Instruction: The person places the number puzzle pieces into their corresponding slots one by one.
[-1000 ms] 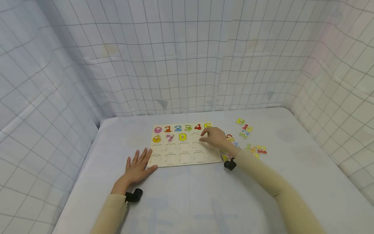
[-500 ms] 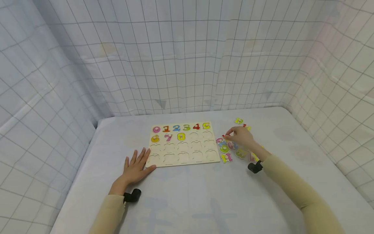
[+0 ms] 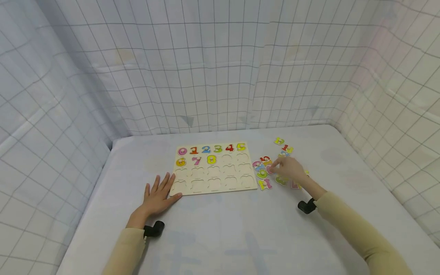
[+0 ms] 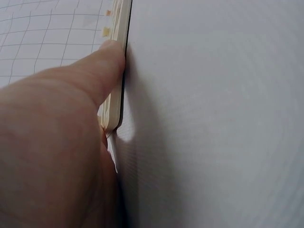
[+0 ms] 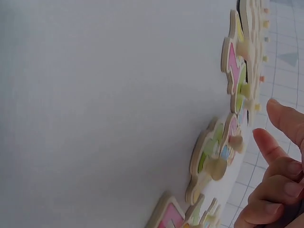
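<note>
A wooden number board (image 3: 221, 172) lies on the table, its top row filled with 0 to 5 and the second row with 6, 7 and 8; the other recesses are bare. My left hand (image 3: 157, 198) lies spread at the board's lower left corner, and in the left wrist view the thumb (image 4: 107, 61) presses along its edge. Over the loose number pieces right of the board hovers my right hand (image 3: 288, 169). Its thumb and index finger stand apart near a pink piece (image 3: 269, 169). In the right wrist view nothing shows between these fingertips, and the other fingers are curled.
Beside the board's right edge lie a pink and yellow 11 piece (image 3: 264, 184), a green piece (image 3: 262, 173) and a red and orange 15 piece (image 3: 266, 160). Farther back is a yellow-green piece (image 3: 279, 141). Pale gridded cloth (image 3: 220, 68) encloses the table.
My right hand has moved from over the board to the right, onto the loose pieces, then lowered slightly toward the nearer ones. My left hand has stayed at the board's corner.
</note>
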### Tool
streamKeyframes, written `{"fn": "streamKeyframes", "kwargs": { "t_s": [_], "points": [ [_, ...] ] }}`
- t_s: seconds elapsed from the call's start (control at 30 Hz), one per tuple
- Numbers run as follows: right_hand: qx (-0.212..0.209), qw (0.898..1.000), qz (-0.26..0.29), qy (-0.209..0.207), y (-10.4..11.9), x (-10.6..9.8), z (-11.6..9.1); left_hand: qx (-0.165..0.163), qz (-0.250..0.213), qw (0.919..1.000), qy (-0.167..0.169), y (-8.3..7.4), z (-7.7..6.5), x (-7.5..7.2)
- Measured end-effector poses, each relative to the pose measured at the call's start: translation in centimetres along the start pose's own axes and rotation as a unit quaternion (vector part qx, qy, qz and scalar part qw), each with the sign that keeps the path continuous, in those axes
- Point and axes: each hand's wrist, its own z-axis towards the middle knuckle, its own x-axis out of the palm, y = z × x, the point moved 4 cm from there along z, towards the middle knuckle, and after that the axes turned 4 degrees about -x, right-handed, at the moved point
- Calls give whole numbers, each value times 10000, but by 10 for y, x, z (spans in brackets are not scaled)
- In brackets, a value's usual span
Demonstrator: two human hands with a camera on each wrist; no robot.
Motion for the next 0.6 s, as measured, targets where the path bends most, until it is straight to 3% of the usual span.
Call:
{"fn": "streamKeyframes", "kwargs": {
  "t_s": [0.27, 0.6],
  "points": [
    [233, 9991, 174, 293, 8, 22, 2, 144, -301, 9994, -38, -1, -2, 1],
    [-225, 9992, -334, -30, 20, 27, 6, 52, -61, 10000, -18, 5, 0, 4]
  ]
}}
